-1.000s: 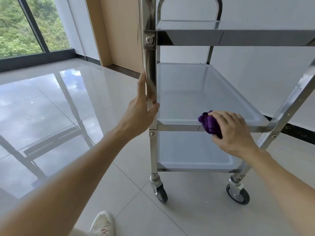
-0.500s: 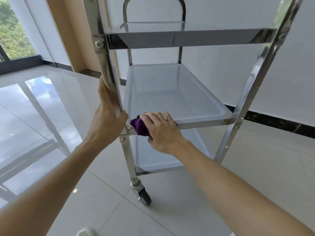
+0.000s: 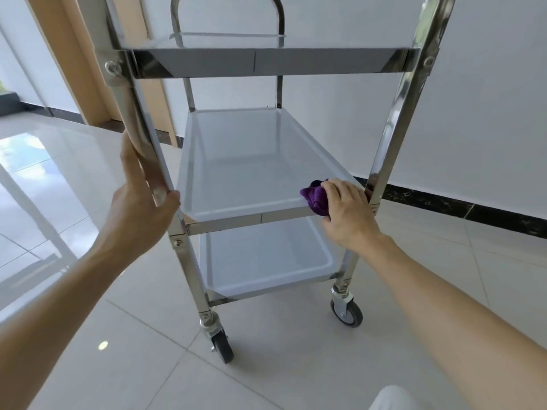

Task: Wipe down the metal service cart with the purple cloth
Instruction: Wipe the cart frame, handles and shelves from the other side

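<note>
Nearest the camera, two bare forearms reach out over the glossy tiled floor point(image 3: 281, 377), with a pale knee or trouser edge at the bottom right. The left hand point(image 3: 142, 202) wraps its fingers and thumb around the near-left upright post point(image 3: 133, 119) of the metal service cart point(image 3: 266, 63), just above the middle shelf point(image 3: 251, 161), steadying the frame. The right hand point(image 3: 346, 211) grips a bunched purple cloth point(image 3: 315, 198) and presses it against the near rim of that middle shelf, at its right end, just beside the near-right post point(image 3: 393, 119). Below, the bottom shelf point(image 3: 263, 255) sits above two near casters point(image 3: 220, 344); no brake lever can be made out on them. Above, the underside of the top shelf crosses the frame, and the far handle loop rises behind it against a white wall. The likely step is wiping along the front rim. The main risk is the cart rolling or swivelling on its wheels if the wiping push outweighs the left hand's hold, since the polished floor offers little resistance. The cloth, balled tight, covers little surface and could skip the corner by the post. Knuckles could also strike the post at the end of a stroke.
</note>
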`<action>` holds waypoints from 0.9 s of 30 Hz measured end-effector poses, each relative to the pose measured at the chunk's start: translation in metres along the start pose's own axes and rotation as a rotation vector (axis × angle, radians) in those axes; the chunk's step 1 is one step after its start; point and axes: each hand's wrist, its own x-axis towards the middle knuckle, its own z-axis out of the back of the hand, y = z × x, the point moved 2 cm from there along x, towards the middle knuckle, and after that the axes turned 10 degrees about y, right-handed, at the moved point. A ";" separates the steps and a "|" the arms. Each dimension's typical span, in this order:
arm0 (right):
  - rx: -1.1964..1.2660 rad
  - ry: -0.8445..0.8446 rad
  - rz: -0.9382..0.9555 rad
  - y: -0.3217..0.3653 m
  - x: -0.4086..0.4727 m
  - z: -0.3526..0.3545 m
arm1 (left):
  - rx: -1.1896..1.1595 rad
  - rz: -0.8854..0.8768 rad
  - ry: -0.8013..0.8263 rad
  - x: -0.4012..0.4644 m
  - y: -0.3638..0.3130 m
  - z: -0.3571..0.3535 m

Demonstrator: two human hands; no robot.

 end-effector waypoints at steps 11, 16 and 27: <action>0.693 -0.264 0.183 0.090 -0.061 -0.062 | 0.134 0.086 0.459 -0.036 0.056 -0.003; 1.091 -0.138 0.167 0.159 -0.069 -0.094 | -0.008 0.087 0.277 -0.030 0.054 -0.004; 1.348 -0.220 0.026 0.276 -0.021 -0.124 | -0.153 0.129 -0.010 -0.044 0.048 -0.032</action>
